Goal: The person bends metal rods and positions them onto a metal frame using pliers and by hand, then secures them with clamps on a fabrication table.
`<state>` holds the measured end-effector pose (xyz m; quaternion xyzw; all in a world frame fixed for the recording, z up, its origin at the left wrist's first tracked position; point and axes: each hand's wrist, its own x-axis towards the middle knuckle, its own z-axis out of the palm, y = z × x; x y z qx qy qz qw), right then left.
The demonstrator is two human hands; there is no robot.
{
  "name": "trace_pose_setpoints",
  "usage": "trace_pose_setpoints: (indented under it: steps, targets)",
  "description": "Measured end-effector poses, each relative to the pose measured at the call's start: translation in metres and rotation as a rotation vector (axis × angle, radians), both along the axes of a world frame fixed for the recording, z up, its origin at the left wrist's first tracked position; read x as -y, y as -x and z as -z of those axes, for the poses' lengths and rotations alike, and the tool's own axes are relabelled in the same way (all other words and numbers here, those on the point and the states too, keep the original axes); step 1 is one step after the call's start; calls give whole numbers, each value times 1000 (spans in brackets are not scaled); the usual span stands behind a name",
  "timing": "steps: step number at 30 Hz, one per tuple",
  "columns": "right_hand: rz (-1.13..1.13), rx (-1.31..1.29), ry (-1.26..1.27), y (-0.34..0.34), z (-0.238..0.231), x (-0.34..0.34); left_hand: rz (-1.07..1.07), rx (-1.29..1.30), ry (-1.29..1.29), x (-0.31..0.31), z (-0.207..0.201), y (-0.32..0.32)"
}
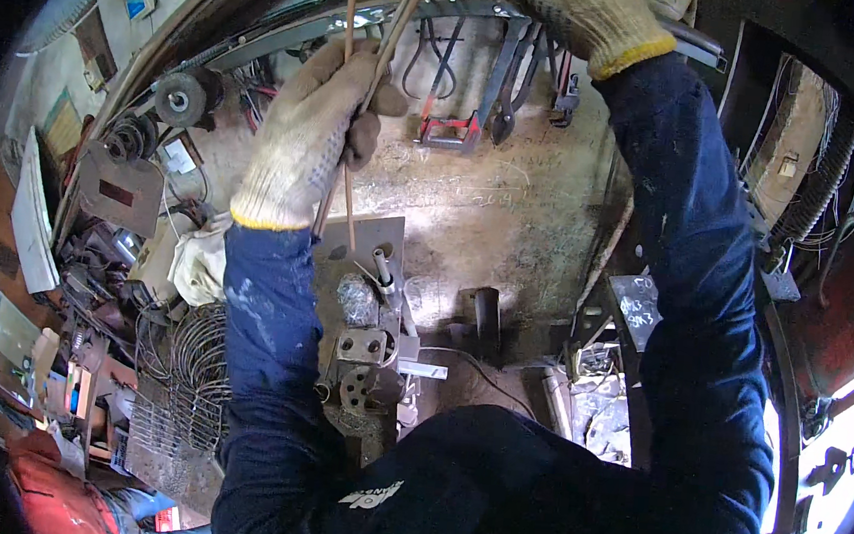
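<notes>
My left hand point(324, 108), in a cream knit glove with a yellow cuff, is raised at upper left of centre. Its fingers are wrapped round several thin brownish metal rods point(407, 16). The rods run up past the top edge, and their lower ends stick out below the wrist. High on the right, my right hand point(592, 19) wears a matching glove. Its fingers are cut off by the top edge and in shadow, so what they hold does not show. Both arms are stretched up in dark blue sleeves.
A hacksaw point(450, 130), calipers point(431, 62) and pliers point(504, 122) hang beyond my hands. A grinding wheel point(181, 99) sits at left, above a pile of bent wire rods point(201, 355). A drilled metal block point(361, 345) stands below. Someone in red point(53, 489) is at lower left.
</notes>
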<state>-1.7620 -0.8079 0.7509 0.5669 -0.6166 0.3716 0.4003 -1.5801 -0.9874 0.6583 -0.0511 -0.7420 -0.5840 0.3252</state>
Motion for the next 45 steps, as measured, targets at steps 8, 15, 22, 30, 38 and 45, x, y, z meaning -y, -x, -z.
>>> trace_pose_setpoints:
  steps: [8, 15, 22, 30, 38, 45]
  targets:
    - [-749, 580, -117, 8, 58, -5, 41, -33, -401, 13, 57, -7]
    - [-1531, 1187, -303, 1, 123, -6, 75, -59, -472, -3, 92, -12]
    - [-1329, 1588, -39, -27, 223, 8, -3, 81, -467, -48, 152, -6]
    - [-1125, 1543, -169, -35, 285, 3, 16, 145, -622, -54, 202, 1]
    - [-613, 1163, -201, -50, 308, -13, 136, 244, -669, -64, 234, -6]
    - [-436, 1191, -223, -61, 331, -15, 21, 353, -601, -88, 246, -23]
